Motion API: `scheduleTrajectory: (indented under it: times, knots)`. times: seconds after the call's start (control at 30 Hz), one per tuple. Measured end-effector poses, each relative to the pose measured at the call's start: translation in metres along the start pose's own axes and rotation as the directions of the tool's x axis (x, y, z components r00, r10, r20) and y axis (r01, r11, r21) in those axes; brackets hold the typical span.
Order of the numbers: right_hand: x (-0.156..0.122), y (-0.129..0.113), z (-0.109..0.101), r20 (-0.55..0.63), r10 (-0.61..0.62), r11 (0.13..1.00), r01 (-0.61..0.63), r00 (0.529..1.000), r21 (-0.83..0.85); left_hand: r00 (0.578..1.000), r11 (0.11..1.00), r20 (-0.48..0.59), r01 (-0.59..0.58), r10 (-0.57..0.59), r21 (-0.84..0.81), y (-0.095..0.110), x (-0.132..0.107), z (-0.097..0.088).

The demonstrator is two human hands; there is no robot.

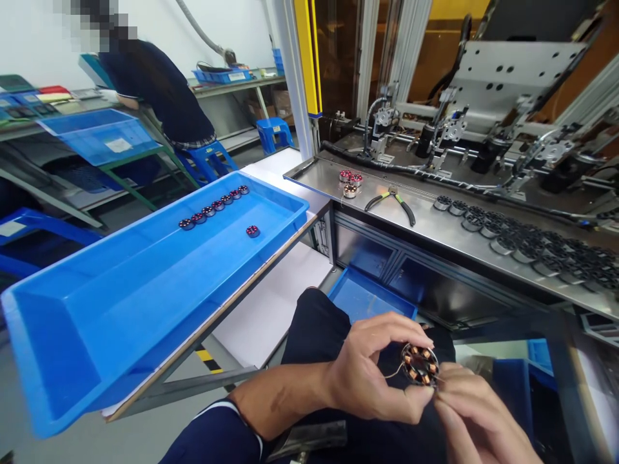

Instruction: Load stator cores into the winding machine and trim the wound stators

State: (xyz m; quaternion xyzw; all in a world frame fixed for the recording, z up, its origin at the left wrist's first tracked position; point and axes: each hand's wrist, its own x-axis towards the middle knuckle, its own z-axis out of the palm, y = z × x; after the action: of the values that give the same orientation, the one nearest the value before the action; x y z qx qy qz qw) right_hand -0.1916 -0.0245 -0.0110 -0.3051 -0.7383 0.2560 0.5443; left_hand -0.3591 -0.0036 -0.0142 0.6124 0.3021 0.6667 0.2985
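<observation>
Above my lap, my left hand grips a round motor stator between thumb and fingers. Copper coils ring its open centre, and a loose copper wire sticks out on its left side. My right hand is closed at the stator's right edge, thumb and forefinger pinched together. A thin wire end seems to run into that pinch, but what the fingertips hold is too small to make out. Pliers with green and black handles lie spread on the metal bench ahead.
Several dark stators stand in rows on the metal bench, at right. Three red-and-copper stators sit left of the pliers. A blue tray holds several stators. Machine fixtures stand behind; a seated person works at far left.
</observation>
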Motion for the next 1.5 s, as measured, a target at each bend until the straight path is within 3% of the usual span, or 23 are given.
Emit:
scheduleTrajectory:
  times: [0.1, 0.2, 0.37, 0.5, 0.6, 0.67, 0.73, 0.8, 0.9, 0.97, 1.03, 1.1, 1.27, 1.37, 1.5]
  knots:
    - [0.016, 0.009, -0.019, 0.1, -0.028, 1.0, 0.029, 0.995, -0.005, 0.973, 0.953, 0.1, 0.225, -0.209, -0.202, 0.002, 0.0, 0.0]
    - [0.039, 0.01, -0.032, 0.218, -0.106, 0.994, 0.104, 0.97, 0.018, 0.885, 0.813, 0.235, 0.463, -0.402, -0.354, 0.005, -0.001, -0.001]
    - [0.061, 0.006, -0.033, 0.305, -0.203, 0.978, 0.177, 0.93, 0.11, 0.776, 0.651, 0.368, 0.63, -0.512, -0.424, 0.008, -0.002, 0.001]
    - [0.054, 0.009, -0.033, 0.311, 0.011, 1.0, -0.012, 0.95, 0.002, 0.707, 0.533, 0.411, 0.706, -0.576, -0.467, 0.006, -0.002, 0.001]
    - [0.045, 0.01, -0.03, 0.169, 0.127, 0.992, -0.122, 0.977, -0.042, 0.67, 0.47, 0.418, 0.735, -0.613, -0.488, 0.004, -0.001, 0.001]
    - [0.039, 0.009, -0.025, 0.082, 0.052, 0.997, -0.047, 0.995, -0.069, 0.671, 0.461, 0.417, 0.733, -0.614, -0.501, 0.004, -0.001, 0.003]
    - [0.034, 0.008, -0.02, 0.042, -0.103, 0.984, 0.107, 0.994, -0.139, 0.708, 0.513, 0.381, 0.699, -0.595, -0.499, 0.004, -0.001, 0.006]
    - [0.027, 0.007, -0.014, -0.036, -0.211, 0.952, 0.197, 0.977, -0.237, 0.8, 0.637, 0.275, 0.594, -0.533, -0.491, 0.005, -0.001, 0.01]
    - [0.014, 0.008, -0.004, -0.189, -0.225, 0.938, 0.161, 0.956, -0.306, 0.946, 0.851, 0.051, 0.311, -0.32, -0.423, 0.004, -0.002, 0.017]
    - [0.008, 0.007, 0.002, -0.229, -0.176, 0.948, 0.102, 0.957, -0.302, 0.986, 0.93, -0.054, 0.132, -0.16, -0.343, 0.003, -0.003, 0.02]
    - [0.006, 0.003, 0.008, -0.253, -0.108, 0.962, 0.037, 0.962, -0.272, 0.992, 0.959, -0.118, 0.018, -0.054, -0.283, 0.002, -0.004, 0.022]
    - [0.008, -0.003, 0.015, -0.275, -0.045, 0.978, -0.014, 0.96, -0.209, 0.989, 0.97, -0.148, -0.018, -0.019, -0.244, 0.001, -0.005, 0.024]
    - [0.015, -0.007, 0.028, -0.418, 0.112, 0.992, -0.128, 0.902, -0.011, 0.981, 0.945, -0.1, 0.132, -0.168, -0.299, 0.001, -0.011, 0.025]
    - [0.012, 0.004, 0.022, -0.315, 0.015, 0.997, -0.036, 0.949, -0.061, 0.94, 0.852, 0.034, 0.322, -0.339, -0.414, 0.001, -0.008, 0.018]
    - [0.007, 0.017, 0.008, -0.226, -0.063, 0.989, 0.031, 0.972, -0.142, 0.821, 0.71, 0.354, 0.567, -0.448, -0.418, -0.002, -0.001, 0.003]
